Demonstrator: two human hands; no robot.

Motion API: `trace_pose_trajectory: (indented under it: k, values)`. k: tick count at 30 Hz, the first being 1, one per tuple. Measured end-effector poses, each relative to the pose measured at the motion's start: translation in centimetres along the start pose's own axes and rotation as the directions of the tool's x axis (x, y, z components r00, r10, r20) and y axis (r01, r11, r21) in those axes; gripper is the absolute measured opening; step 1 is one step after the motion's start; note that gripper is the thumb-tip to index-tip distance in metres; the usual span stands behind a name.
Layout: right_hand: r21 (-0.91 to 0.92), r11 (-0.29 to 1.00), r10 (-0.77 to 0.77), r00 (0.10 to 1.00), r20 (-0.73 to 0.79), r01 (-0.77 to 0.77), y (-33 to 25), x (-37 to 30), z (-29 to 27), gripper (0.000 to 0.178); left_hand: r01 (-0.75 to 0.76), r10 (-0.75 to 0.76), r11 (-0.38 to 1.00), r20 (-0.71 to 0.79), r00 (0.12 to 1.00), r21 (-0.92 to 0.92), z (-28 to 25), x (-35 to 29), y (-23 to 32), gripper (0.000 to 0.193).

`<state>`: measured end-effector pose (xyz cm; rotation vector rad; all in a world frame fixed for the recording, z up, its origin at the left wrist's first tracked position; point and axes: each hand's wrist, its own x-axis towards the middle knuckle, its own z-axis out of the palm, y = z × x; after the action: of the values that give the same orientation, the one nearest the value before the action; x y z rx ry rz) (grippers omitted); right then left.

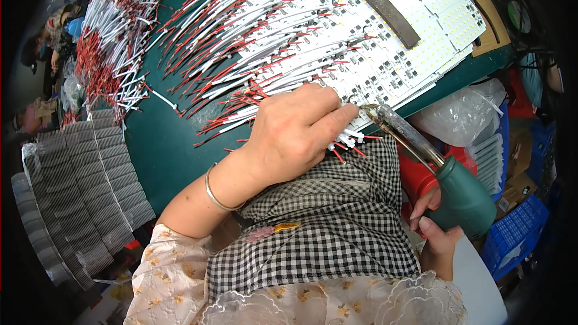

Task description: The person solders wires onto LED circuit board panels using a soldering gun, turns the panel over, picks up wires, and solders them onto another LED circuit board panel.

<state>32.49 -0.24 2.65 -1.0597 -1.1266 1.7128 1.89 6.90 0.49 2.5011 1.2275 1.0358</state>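
Note:
My left hand (298, 129) is closed with its fingers together over the near edge of the white circuit boards (394, 63). White and red wire ends (349, 139) stick out beneath its fingers. My right hand (438, 238) grips the green handle (466, 195) of a soldering iron. The iron's metal barrel (415, 138) slants up and left, and its tip lies beside my left index fingertip, at the board edge. Rows of red and white wires (241, 42) lie across the boards, their free ends hanging over the left side. Where tip and wire meet is too small to make out.
A dark curved bar (379, 3) rests across the boards. Loose wires (114, 48) are heaped on the green table (159, 150) at left, above stacks of grey ridged parts (90, 174). To the right are a plastic bag (463, 111) and a blue crate (515, 235). Other people appear at far left.

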Motion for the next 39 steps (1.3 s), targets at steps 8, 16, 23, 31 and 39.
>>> trace_pose_trajectory:
  k: [8, 16, 23, 31, 39]
  values:
    - [-0.366, 0.928, -0.071, 0.997, 0.002, 0.067, 1.1, -1.0, -0.4, 0.039, -0.002, 0.000, 0.996, 0.024, 1.000, 0.087, -0.2, 0.1, 0.9, 0.038]
    - [0.061, 0.988, -0.129, 0.981, -0.148, 0.139, -0.7, 0.7, 0.0, 0.058, 0.008, -0.020, 0.989, 0.084, 0.996, 0.145, -0.9, 0.8, 1.5, 0.037]
    - [0.109, 0.981, -0.143, 0.979, -0.143, 0.160, -0.6, 1.1, -0.4, 0.062, 0.043, -0.070, 0.989, 0.191, 0.979, 0.145, -1.9, 1.7, 1.8, 0.034]
    - [0.122, 0.977, -0.157, 0.977, -0.141, 0.175, -0.9, 1.4, -0.6, 0.063, 0.240, -0.241, 0.971, 0.059, 0.969, 0.013, -3.0, 2.9, 1.2, 0.030]
    - [0.106, 0.983, -0.134, 0.980, -0.148, 0.151, -1.2, 1.4, -0.7, 0.062, 0.381, -0.405, 0.909, 0.148, 0.902, 0.170, -1.4, 3.0, 2.5, 0.043]
